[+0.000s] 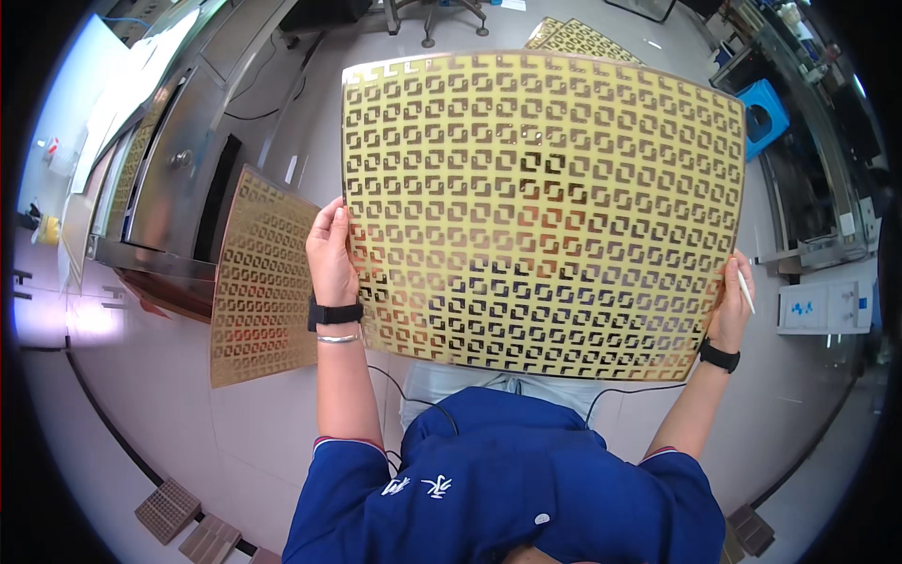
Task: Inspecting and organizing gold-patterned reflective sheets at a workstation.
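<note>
A large yellow-green circuit board panel (536, 221), covered in rows of shiny copper-coloured L-shaped pads, is held up in front of my body. My left hand (331, 252) grips its left edge, fingers behind and thumb side along the rim. At the right edge, low down, my right hand (729, 303) is closed on the same panel. A thin white pen-like stick (745, 292) also sticks out from the fingers of that hand. Both wrists wear black bands. Left of my left forearm, a second patterned panel (261, 282) stands on edge, partly hidden behind the hand.
A metal cabinet (174, 155) stands at the left. More patterned panels (592, 40) lie beyond the held one. A blue stool (766, 119) and a white box (824, 308) are at the right. Brown blocks (169, 510) sit at lower left. Thin black cables (418, 397) hang near my waist.
</note>
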A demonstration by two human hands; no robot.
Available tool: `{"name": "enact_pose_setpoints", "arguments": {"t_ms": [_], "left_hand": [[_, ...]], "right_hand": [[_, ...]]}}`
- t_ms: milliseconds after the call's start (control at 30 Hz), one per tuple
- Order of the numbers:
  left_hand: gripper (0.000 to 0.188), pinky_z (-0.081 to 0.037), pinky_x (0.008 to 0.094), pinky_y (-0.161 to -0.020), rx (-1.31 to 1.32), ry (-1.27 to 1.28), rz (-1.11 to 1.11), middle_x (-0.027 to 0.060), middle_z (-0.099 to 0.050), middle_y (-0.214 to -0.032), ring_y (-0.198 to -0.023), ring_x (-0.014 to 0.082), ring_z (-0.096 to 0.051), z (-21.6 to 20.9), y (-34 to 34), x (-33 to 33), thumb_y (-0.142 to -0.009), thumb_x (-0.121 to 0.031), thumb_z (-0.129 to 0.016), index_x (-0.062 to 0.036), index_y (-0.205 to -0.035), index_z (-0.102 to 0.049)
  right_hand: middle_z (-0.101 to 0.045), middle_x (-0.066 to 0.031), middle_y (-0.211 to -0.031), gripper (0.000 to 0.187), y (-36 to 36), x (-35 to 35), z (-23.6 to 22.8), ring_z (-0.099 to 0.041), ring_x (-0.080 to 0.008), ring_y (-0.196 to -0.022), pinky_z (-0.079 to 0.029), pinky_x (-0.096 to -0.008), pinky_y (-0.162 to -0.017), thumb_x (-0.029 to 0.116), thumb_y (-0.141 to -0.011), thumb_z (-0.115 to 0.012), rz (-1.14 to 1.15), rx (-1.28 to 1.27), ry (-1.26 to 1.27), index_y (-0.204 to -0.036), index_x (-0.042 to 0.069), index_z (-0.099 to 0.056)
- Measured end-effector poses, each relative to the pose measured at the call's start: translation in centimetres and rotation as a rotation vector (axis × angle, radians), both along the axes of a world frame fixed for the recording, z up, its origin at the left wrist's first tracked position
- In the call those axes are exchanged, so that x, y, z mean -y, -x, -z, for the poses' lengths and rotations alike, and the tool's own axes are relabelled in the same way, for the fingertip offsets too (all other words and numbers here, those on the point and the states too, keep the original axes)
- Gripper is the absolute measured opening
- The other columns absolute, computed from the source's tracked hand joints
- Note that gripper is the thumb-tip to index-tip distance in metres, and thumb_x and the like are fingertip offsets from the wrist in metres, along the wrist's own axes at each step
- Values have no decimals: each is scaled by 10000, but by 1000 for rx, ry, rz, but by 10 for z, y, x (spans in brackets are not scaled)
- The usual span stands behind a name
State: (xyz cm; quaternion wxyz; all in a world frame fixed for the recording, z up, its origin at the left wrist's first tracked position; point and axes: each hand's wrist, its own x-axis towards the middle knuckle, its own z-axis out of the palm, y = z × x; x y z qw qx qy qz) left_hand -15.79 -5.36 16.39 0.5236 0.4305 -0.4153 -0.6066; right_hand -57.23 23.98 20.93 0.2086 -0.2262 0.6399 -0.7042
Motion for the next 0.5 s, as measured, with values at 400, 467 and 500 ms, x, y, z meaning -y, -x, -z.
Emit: {"name": "enact_pose_setpoints", "arguments": {"t_ms": [400,467,500], "left_hand": [[144,-435,305,-919,-446,499,33,56,-608,-1054,-998,152,-553,-89,30,-12,-931,-110,-517,-57,-1057,-560],[157,-402,352,-965,-255,514,18,74,-597,-1060,-1025,159,-531,-84,35,-9,-937,-173,-499,-39,-982,-568],[157,-402,352,-965,-254,516,10,74,-597,-1060,-1025,159,-531,-80,33,-6,-937,-173,-499,-39,-982,-568]], "right_hand": [[-549,-53,-1156,233,61,-10,-48,-498,-133,-1084,-367,-310,-969,206,-951,-497,88,-257,402,-1147,80,-488],[-514,-107,-1249,303,36,14,-65,-422,-209,-1235,-286,-403,-1066,259,-973,-428,121,-318,432,-1215,79,-451],[-513,-111,-1249,311,19,26,-72,-425,-213,-1232,-290,-406,-1062,265,-972,-427,62,-276,462,-1218,77,-448]]}}
